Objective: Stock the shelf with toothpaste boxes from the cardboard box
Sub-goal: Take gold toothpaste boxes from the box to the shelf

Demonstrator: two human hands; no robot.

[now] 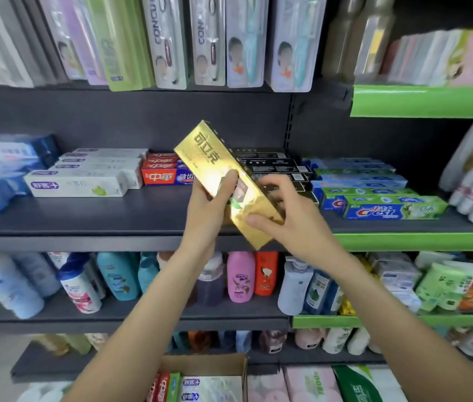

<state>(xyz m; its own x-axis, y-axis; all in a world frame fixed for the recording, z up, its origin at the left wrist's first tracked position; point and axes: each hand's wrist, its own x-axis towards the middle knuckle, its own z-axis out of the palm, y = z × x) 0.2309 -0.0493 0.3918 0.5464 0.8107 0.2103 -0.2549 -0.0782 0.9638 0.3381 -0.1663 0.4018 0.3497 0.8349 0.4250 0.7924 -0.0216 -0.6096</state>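
Left hand [205,211] grips gold box [223,181] from its left, right hand [293,216] pinches its lower end; box tilted, in air before shelf [84,216]. Step: placing. Next: level it, slide in by black boxes [276,163]. Carton [209,365] below holds more.

- A shop aisle, toiletries section: dark metal shelving [131,216] with green price rails [420,101].
- Carded toothbrush packs [209,39] hang in a row above.
- Toothpaste boxes [386,208] lie in stacked rows; shampoo bottles [239,277] crowd the shelf below.
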